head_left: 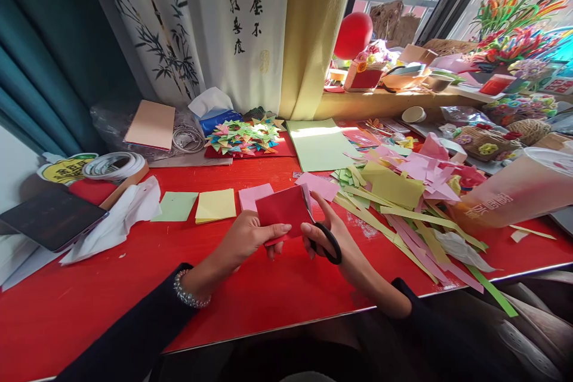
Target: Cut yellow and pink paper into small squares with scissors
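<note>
Red paper point(283, 209) | pinched by left hand point(250, 237) | scissors point(323, 236) in right hand point(333, 239)

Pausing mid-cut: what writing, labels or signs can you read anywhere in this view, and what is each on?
White hanging curtain with ink bamboo: two columns of brush-written Chinese characters, too cursive to quote with confidence.
Translucent plastic cup with lid: pale printed characters, seen upside down, unreadable.
Yellow and green sticker beside the white tape rolls: dark print, too blurred.
Red-and-white sign at far right: too small.
Red paper sheet in left hand and black-handled scissors in right hand: no text.
</note>
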{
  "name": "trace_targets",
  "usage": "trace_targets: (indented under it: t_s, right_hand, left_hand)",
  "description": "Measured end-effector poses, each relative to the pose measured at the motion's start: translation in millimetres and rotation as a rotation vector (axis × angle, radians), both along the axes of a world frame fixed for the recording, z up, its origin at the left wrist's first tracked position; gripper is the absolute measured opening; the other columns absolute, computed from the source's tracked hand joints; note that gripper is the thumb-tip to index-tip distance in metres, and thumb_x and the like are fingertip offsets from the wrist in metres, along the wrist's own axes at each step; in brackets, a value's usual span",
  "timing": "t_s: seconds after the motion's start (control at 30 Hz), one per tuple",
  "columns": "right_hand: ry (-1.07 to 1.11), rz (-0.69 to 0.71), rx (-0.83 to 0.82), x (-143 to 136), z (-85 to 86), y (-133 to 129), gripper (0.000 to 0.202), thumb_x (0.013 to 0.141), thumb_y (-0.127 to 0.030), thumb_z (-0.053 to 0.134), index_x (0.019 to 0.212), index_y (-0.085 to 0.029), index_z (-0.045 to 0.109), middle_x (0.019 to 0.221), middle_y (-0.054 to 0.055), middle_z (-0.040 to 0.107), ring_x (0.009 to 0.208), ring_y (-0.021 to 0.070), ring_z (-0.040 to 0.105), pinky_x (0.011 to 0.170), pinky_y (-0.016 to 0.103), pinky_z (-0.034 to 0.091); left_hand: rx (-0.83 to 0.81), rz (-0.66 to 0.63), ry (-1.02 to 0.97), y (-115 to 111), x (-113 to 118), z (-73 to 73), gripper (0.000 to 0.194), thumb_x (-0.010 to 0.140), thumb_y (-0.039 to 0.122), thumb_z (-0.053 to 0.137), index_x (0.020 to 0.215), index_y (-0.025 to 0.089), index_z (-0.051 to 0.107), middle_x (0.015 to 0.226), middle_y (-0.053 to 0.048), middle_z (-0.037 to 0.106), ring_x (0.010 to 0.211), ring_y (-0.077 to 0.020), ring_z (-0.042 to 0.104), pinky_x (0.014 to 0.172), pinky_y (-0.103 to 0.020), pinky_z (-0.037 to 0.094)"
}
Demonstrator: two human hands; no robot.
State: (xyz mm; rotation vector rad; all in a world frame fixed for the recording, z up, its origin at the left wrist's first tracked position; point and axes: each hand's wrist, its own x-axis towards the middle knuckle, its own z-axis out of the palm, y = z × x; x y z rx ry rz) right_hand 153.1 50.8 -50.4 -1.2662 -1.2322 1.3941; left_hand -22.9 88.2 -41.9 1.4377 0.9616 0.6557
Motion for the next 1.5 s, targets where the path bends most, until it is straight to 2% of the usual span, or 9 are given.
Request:
trace_targets:
  t_s: [0.1,0.2,0.4,0.5,0.6,1.07,1.23,1.37,1.5]
  right_hand:
    - [0.014,0.025,0.009,1.2,-1.0,0.5,0.066,0.072,-0.039,0.065,0.128,-0.019,0.037,0.052,-0.008,0.048,0.045,0.0093,0.043,0.044,0.021,0.033]
    - [0.028,0.045,0.05,0.9,-6.3,0.0,0.037,0.073,-0.038,0.065,0.102,-0.017,0.052,0.053,-0.007,0.047,0.045,0.0075,0.041,0.044,0.02,0.031]
    - [0.027,0.033,0.022,2.9,-4.1,3.5,0.049,0.071,-0.041,0.067,0.108,-0.021,0.044,0.054,-0.007,0.05,0.046,0.0098,0.046,0.045,0.022,0.032]
    - [-0.043,0.069,0.063,3.5,1.1,5.5,0.031,0.071,-0.045,0.065,0.077,-0.018,0.05,0.05,-0.006,0.046,0.045,0.0089,0.044,0.044,0.022,0.03]
    - [-0.069,0.05,0.081,0.7,2.1,4.8,0.038,0.072,-0.047,0.064,0.059,-0.018,0.043,0.046,-0.005,0.043,0.043,0.0079,0.04,0.042,0.022,0.028]
    - [-0.122,0.03,0.067,5.2,-4.8,4.8,0.041,0.071,-0.053,0.062,0.058,-0.019,0.043,0.045,-0.004,0.045,0.04,0.0091,0.044,0.04,0.022,0.029]
    - [-0.066,-0.015,0.084,4.5,-10.8,5.1,0.038,0.072,-0.052,0.061,0.061,-0.019,0.046,0.043,-0.006,0.04,0.038,0.008,0.039,0.039,0.022,0.028]
    - [-0.212,-0.055,0.102,43.6,0.1,25.7,0.038,0.069,-0.054,0.063,0.068,-0.017,0.055,0.045,-0.005,0.045,0.037,0.0081,0.041,0.038,0.022,0.029]
    - [-0.723,-0.121,0.019,113.2,20.7,57.4,0.04,0.062,-0.051,0.069,0.053,-0.014,0.056,0.034,-0.004,0.043,0.029,0.0052,0.037,0.036,0.022,0.023]
  left_hand:
    - [-0.009,-0.005,0.009,-0.4,1.2,0.6,0.038,0.076,0.032,0.06,0.042,0.015,0.056,0.039,0.001,0.054,0.039,-0.0101,0.049,0.054,-0.025,0.042]
    - [-0.01,-0.003,-0.012,-0.3,1.4,0.4,0.037,0.076,0.032,0.06,0.043,0.015,0.057,0.041,0.001,0.054,0.04,-0.0099,0.049,0.054,-0.025,0.042]
    - [0.014,-0.027,-0.002,-0.7,0.7,-0.8,0.04,0.077,0.035,0.06,0.043,0.015,0.058,0.04,0.0,0.054,0.041,-0.0104,0.05,0.053,-0.024,0.041]
    - [0.025,-0.02,0.012,-0.3,0.3,-0.1,0.039,0.077,0.034,0.059,0.043,0.015,0.058,0.04,0.0,0.055,0.042,-0.0103,0.05,0.053,-0.024,0.041]
    - [0.018,-0.021,0.027,0.3,0.1,0.4,0.04,0.077,0.034,0.059,0.042,0.015,0.057,0.039,0.0,0.054,0.041,-0.0104,0.05,0.053,-0.023,0.041]
    - [0.031,-0.084,0.019,1.3,2.6,-13.3,0.04,0.077,0.037,0.057,0.044,0.015,0.057,0.041,0.0,0.054,0.042,-0.0105,0.051,0.051,-0.023,0.041]
    - [-0.065,-0.049,-0.026,1.5,4.2,-13.6,0.035,0.075,0.034,0.06,0.047,0.014,0.058,0.044,0.0,0.056,0.04,-0.0097,0.05,0.048,-0.022,0.041]
    - [-0.161,-0.045,0.02,6.2,0.8,-12.9,0.035,0.072,0.035,0.063,0.044,0.014,0.057,0.044,0.0,0.057,0.039,-0.0087,0.049,0.048,-0.022,0.042]
    - [-0.267,-0.268,0.085,8.1,-1.5,-15.4,0.034,0.072,0.035,0.063,0.046,0.014,0.059,0.047,-0.001,0.059,0.039,-0.0091,0.051,0.049,-0.022,0.041]
